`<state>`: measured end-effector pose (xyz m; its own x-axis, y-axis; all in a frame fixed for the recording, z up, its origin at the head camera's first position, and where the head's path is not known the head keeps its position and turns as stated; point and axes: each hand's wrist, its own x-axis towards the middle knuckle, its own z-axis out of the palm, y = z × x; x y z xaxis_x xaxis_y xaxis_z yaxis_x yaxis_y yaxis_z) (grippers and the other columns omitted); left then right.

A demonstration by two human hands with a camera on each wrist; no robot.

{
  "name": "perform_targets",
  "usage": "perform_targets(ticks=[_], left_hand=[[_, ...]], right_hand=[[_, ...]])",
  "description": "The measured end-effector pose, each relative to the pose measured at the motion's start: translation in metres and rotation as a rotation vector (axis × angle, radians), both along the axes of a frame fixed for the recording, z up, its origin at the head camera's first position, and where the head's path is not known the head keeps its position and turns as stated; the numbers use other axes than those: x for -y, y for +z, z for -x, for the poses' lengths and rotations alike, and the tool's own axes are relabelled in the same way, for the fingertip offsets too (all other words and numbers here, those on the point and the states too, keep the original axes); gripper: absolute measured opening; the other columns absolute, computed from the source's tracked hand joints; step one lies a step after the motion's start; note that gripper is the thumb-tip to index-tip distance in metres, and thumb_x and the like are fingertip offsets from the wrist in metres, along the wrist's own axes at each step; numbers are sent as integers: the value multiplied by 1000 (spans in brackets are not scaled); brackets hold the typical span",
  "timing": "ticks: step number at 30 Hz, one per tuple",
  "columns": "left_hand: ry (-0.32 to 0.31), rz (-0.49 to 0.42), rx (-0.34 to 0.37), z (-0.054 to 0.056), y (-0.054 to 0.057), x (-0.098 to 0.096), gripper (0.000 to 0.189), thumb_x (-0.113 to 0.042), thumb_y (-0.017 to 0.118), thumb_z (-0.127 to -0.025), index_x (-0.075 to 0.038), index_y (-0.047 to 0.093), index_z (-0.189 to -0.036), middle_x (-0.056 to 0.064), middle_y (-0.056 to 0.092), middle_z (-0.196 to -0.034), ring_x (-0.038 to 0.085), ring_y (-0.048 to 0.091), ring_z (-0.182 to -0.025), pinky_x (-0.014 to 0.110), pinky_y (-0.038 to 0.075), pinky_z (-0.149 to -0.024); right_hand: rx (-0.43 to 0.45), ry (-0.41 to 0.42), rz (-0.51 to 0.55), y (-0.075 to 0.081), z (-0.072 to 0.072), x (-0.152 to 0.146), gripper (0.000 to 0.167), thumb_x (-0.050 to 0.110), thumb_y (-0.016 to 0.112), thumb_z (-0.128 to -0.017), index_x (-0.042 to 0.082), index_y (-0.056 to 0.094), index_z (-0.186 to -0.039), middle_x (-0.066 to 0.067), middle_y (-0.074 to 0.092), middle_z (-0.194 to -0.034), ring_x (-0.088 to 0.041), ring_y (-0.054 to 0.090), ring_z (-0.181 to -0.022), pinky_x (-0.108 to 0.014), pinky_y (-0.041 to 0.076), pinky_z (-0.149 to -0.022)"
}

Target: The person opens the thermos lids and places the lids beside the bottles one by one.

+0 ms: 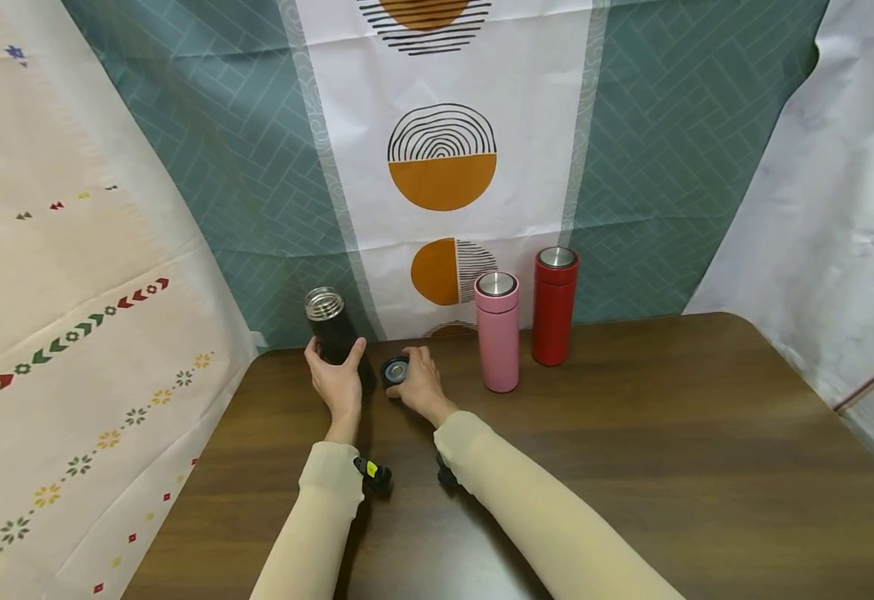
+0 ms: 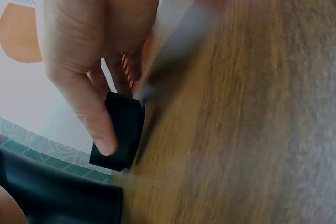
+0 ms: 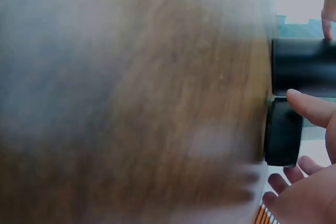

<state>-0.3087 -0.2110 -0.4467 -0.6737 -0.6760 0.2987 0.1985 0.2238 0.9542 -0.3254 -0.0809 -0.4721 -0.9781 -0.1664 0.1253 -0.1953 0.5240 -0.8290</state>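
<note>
A black thermos bottle [image 1: 334, 333] stands uncapped at the table's back left, its steel mouth showing. My left hand [image 1: 337, 385] holds its lower body, thumb on one side and fingers on the other. Just right of it, the bottle's black lid [image 1: 395, 370] sits on the table with its inner side up. My right hand [image 1: 423, 385] grips this lid between thumb and fingers. In the left wrist view the right thumb lies against the lid [image 2: 123, 129]. The right wrist view shows the lid [image 3: 283, 132] close beside the bottle [image 3: 304, 66].
A pink thermos [image 1: 498, 333] and a red thermos [image 1: 554, 308], both capped, stand right of my hands on the wooden table [image 1: 631, 467]. A patterned cloth [image 1: 444, 183] hangs behind the table's back edge.
</note>
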Motion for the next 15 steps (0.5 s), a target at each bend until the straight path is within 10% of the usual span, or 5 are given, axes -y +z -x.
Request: perform_targets(ticks=[15], left_hand=[[-64, 76, -196, -9, 0, 4, 96, -21, 89, -84, -14, 31, -161, 12, 36, -156, 21, 32, -147, 43, 24, -123]], right_hand=[[-41, 152, 75, 31, -15, -34, 65, 15, 78, -94, -1, 45, -149, -21, 41, -150, -37, 46, -138, -51, 40, -116]])
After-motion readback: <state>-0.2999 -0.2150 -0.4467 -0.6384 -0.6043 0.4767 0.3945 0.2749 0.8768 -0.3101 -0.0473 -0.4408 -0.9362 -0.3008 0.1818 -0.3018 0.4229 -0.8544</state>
